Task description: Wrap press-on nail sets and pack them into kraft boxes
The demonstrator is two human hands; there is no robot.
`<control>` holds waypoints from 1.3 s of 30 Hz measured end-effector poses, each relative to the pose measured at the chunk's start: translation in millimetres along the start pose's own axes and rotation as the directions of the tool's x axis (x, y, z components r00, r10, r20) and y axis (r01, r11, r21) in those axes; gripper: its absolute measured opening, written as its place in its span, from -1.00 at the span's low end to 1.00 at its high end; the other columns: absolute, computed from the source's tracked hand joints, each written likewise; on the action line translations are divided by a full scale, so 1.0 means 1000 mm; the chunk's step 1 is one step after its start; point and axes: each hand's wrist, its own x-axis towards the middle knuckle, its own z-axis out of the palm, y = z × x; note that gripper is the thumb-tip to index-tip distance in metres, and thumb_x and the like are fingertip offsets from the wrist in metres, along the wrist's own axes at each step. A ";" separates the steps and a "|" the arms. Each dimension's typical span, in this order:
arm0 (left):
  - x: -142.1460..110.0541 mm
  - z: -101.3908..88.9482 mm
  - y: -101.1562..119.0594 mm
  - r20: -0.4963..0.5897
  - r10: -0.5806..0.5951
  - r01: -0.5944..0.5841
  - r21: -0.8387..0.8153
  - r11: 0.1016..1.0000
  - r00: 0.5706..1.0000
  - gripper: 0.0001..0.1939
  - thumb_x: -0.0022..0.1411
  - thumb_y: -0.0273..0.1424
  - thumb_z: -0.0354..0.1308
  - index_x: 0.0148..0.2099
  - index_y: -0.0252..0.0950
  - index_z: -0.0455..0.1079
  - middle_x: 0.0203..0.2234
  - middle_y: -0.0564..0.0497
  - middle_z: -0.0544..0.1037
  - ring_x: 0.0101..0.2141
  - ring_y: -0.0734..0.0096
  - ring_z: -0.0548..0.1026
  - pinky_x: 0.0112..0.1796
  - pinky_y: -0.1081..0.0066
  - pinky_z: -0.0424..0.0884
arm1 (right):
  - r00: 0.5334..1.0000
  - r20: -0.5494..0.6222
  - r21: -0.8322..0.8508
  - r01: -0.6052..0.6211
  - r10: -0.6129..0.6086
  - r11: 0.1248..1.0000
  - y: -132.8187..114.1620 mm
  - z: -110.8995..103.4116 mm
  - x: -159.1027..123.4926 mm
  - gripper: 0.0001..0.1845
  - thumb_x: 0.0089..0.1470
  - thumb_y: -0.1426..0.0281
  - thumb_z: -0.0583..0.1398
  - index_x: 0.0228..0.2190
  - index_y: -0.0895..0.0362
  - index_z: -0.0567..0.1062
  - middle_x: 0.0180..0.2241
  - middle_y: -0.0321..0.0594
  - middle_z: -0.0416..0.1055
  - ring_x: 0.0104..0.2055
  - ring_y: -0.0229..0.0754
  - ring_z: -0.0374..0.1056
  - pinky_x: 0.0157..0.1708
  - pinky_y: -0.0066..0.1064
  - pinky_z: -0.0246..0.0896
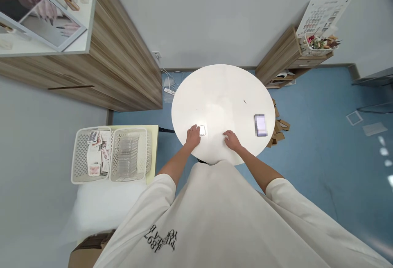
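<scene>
My left hand [193, 136] lies near the front of the white oval table [221, 87], fingers forward and slightly apart. Its fingertips reach the left edge of a small clear flat case [202, 130], which lies on the tabletop; whether they press on it is too small to tell. To the right, my right hand [232, 140] rests on the bare white surface, index finger stretched out and the others bent. Nothing shows in it. Farther right on the table is a dark-framed tablet or phone [260, 125] with a blurred screen.
A small dark sliver [245, 101] lies toward the table's back right. On the left, one white basket [80, 157] holds printed cards and packets; another [143, 153] holds stacked clear cases. Wooden cabinets [129, 55] stand behind left, cardboard pieces [278, 130] lie on the floor at right.
</scene>
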 end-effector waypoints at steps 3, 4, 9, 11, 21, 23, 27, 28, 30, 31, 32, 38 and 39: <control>0.003 0.004 -0.005 -0.012 0.031 -0.031 -0.009 0.999 0.999 -0.45 0.17 -0.53 0.05 0.22 -0.26 0.17 0.33 -0.24 0.17 0.34 0.05 0.10 0.24 0.06 0.11 | 0.999 -0.022 -0.046 -0.034 0.033 0.998 0.004 0.004 -0.013 -0.52 0.20 0.48 0.05 0.13 0.11 0.43 0.26 -0.07 0.20 0.24 -0.01 0.19 0.19 -0.20 0.15; 0.004 0.004 -0.006 -0.017 0.040 -0.040 -0.008 0.999 0.999 -0.46 0.17 -0.53 0.05 0.21 -0.26 0.17 0.32 -0.23 0.19 0.33 0.05 0.11 0.23 0.07 0.12 | 0.999 -0.026 -0.061 -0.041 0.040 0.997 0.006 0.005 -0.017 -0.52 0.19 0.48 0.05 0.13 0.11 0.43 0.26 -0.07 0.20 0.24 0.00 0.19 0.18 -0.19 0.14; 0.005 -0.003 -0.003 -0.031 0.048 -0.048 0.003 0.999 0.998 -0.49 0.15 -0.53 0.06 0.17 -0.25 0.21 0.18 -0.23 0.34 0.24 0.02 0.24 0.23 0.06 0.09 | 1.000 0.000 -0.138 -0.030 0.030 0.990 0.018 0.003 -0.030 -0.50 0.16 0.50 0.07 0.13 0.10 0.41 0.25 -0.08 0.22 0.22 0.03 0.18 0.15 -0.15 0.16; 0.004 -0.008 0.003 -0.057 0.027 -0.027 -0.013 1.000 0.998 -0.51 0.15 -0.51 0.07 0.15 -0.26 0.21 0.12 -0.23 0.37 0.20 0.02 0.28 0.24 0.04 0.06 | 1.000 0.025 -0.175 -0.013 0.018 0.985 0.023 0.002 -0.031 -0.50 0.15 0.50 0.08 0.13 0.10 0.41 0.25 -0.07 0.22 0.22 0.05 0.18 0.13 -0.14 0.16; 0.029 0.006 0.092 0.024 0.157 -0.152 -0.133 0.979 0.987 -0.54 0.20 -0.39 0.13 0.14 -0.23 0.18 0.11 -0.17 0.37 0.19 0.07 0.29 0.17 0.15 0.19 | 0.994 0.089 -0.291 0.091 -0.068 0.952 0.040 0.004 -0.030 -0.51 0.14 0.52 0.11 0.11 0.12 0.40 0.27 -0.01 0.18 0.22 0.13 0.14 0.14 -0.07 0.10; 0.036 0.012 0.108 0.056 0.166 -0.158 -0.136 0.978 0.984 -0.54 0.21 -0.39 0.13 0.14 -0.23 0.17 0.11 -0.17 0.37 0.18 0.07 0.30 0.15 0.16 0.21 | 0.991 0.098 -0.311 0.121 -0.095 0.943 0.041 0.003 -0.030 -0.54 0.15 0.51 0.11 0.09 0.11 0.41 0.26 -0.01 0.20 0.20 0.14 0.14 0.14 -0.07 0.08; 0.049 0.019 0.125 0.053 0.174 -0.169 -0.084 0.982 0.983 -0.50 0.22 -0.42 0.11 0.19 -0.24 0.14 0.16 -0.19 0.33 0.23 0.05 0.24 0.18 0.13 0.15 | 0.984 0.112 -0.292 0.166 -0.139 0.942 0.047 0.000 -0.029 -0.59 0.18 0.54 0.08 0.05 0.10 0.43 0.21 -0.01 0.24 0.17 0.13 0.15 0.12 -0.08 0.05; 0.052 0.020 0.127 0.048 0.175 -0.171 -0.070 0.983 0.983 -0.49 0.22 -0.43 0.10 0.21 -0.24 0.14 0.19 -0.20 0.31 0.25 0.05 0.21 0.19 0.12 0.13 | 0.983 0.115 -0.280 0.173 -0.146 0.944 0.049 0.000 -0.028 -0.59 0.18 0.55 0.07 0.04 0.10 0.43 0.20 -0.01 0.25 0.16 0.12 0.15 0.12 -0.09 0.04; 0.057 0.022 0.129 0.048 0.167 -0.165 -0.045 0.985 0.985 -0.47 0.23 -0.45 0.09 0.24 -0.23 0.13 0.23 -0.20 0.27 0.28 0.04 0.17 0.21 0.10 0.11 | 0.980 0.115 -0.263 0.189 -0.164 0.946 0.053 0.000 -0.027 -0.60 0.19 0.56 0.05 0.03 0.10 0.44 0.19 0.00 0.26 0.15 0.13 0.15 0.12 -0.09 0.03; 0.058 0.022 0.130 0.052 0.158 -0.156 -0.034 0.987 0.986 -0.46 0.23 -0.45 0.08 0.24 -0.23 0.13 0.24 -0.20 0.26 0.28 0.03 0.16 0.22 0.09 0.10 | 0.979 0.111 -0.258 0.196 -0.173 0.946 0.054 0.001 -0.027 -0.61 0.20 0.55 0.05 0.02 0.10 0.44 0.19 0.00 0.26 0.15 0.13 0.15 0.12 -0.09 0.03; 0.059 0.023 0.130 0.057 0.149 -0.148 -0.023 0.989 0.987 -0.45 0.22 -0.45 0.08 0.25 -0.23 0.13 0.25 -0.20 0.26 0.29 0.02 0.16 0.22 0.07 0.10 | 0.978 0.106 -0.255 0.202 -0.180 0.946 0.056 0.001 -0.026 -0.61 0.21 0.55 0.04 0.02 0.10 0.44 0.18 0.00 0.26 0.14 0.13 0.15 0.11 -0.09 0.03; 0.059 0.030 0.129 0.055 0.151 -0.152 0.011 0.988 0.987 -0.47 0.21 -0.51 0.06 0.23 -0.23 0.18 0.31 -0.19 0.19 0.33 0.04 0.09 0.24 0.07 0.11 | 0.974 0.111 -0.237 0.220 -0.198 0.946 0.062 0.004 -0.022 -0.63 0.22 0.54 0.04 -0.01 0.10 0.47 0.16 0.00 0.28 0.12 0.12 0.15 0.11 -0.10 0.02; 0.059 0.031 0.129 0.050 0.153 -0.154 0.010 0.988 0.987 -0.48 0.21 -0.51 0.06 0.22 -0.24 0.19 0.31 -0.19 0.19 0.34 0.05 0.08 0.23 0.08 0.12 | 0.972 0.114 -0.249 0.230 -0.207 0.941 0.063 0.004 -0.022 -0.63 0.22 0.54 0.04 -0.01 0.11 0.47 0.16 0.01 0.28 0.12 0.12 0.15 0.11 -0.10 0.02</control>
